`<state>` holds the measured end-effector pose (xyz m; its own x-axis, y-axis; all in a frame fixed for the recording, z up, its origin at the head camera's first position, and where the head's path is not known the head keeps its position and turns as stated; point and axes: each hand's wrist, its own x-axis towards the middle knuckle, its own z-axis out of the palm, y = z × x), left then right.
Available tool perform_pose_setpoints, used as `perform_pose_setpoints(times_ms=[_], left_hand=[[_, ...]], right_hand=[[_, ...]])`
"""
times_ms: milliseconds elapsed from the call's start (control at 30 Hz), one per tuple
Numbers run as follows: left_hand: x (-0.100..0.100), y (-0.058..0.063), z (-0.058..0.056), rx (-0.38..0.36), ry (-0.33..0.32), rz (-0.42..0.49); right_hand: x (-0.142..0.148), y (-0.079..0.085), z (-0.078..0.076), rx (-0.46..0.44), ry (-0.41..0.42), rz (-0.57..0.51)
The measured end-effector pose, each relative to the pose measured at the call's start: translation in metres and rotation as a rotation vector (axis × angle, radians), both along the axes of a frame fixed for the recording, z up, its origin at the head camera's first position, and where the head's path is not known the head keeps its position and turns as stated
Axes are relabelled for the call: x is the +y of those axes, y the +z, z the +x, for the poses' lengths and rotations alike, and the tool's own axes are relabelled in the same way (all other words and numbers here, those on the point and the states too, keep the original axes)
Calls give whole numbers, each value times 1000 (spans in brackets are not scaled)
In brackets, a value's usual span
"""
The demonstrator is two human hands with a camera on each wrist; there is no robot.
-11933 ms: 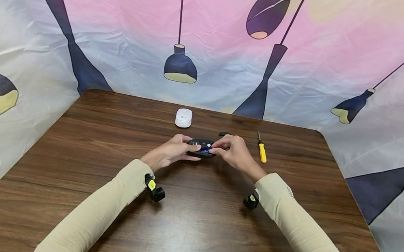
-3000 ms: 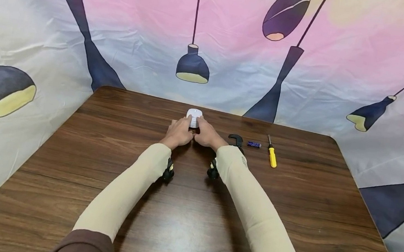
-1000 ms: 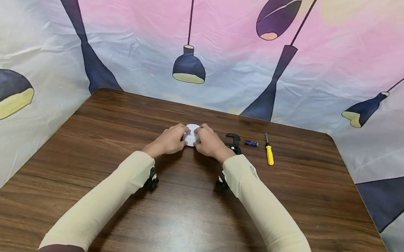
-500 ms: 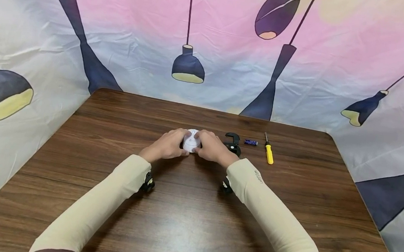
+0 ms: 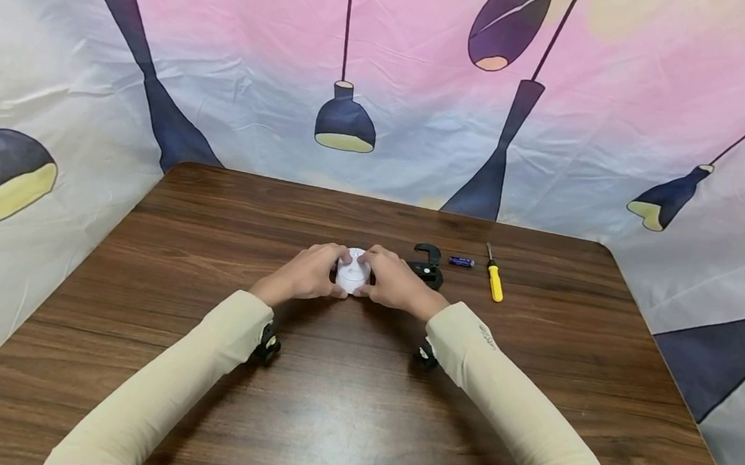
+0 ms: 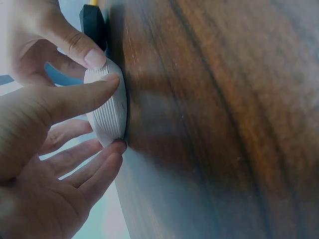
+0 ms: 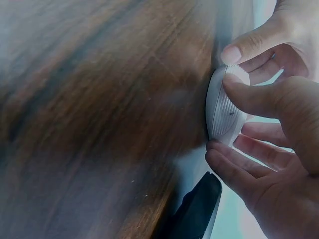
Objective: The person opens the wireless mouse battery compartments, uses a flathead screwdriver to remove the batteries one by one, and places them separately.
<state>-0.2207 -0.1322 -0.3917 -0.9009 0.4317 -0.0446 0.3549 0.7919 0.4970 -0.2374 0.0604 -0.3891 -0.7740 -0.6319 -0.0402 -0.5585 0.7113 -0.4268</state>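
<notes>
The left hand (image 5: 311,271) and right hand (image 5: 396,279), fingers curled, grip the white computer mouse (image 5: 353,276) from opposite sides, likely to keep it steady

The rounded white plastic computer mouse with ribbed sides (image 5: 352,280) has come from the far part of the brown wood-grain table (image 5: 342,396) toward the person, and the left hand (image 5: 309,273) and right hand (image 5: 396,282), first on the black plastic computer mouse (image 5: 427,272), now grip it from both sides. That black mouse now lies on the table beside the right hand, and the small blue cylindrical battery (image 5: 461,261), earlier at that mouse between the fingers, lies apart from it, nearer the yellow-handled screwdriver (image 5: 494,282).
</notes>
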Motion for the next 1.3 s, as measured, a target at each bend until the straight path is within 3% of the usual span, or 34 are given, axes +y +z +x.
perform_pose_setpoints(times_ms=[233,833,1300], left_hand=[[2,-1,4,43,-42,-15],[13,-1,19,31,-85,-6],[32,-5,28,68,-141,-42]], right_hand=[[8,-2,6,-6,31,-18],[29,-5,21,-8,83,-30],[55,-10,29,-30,152,-119]])
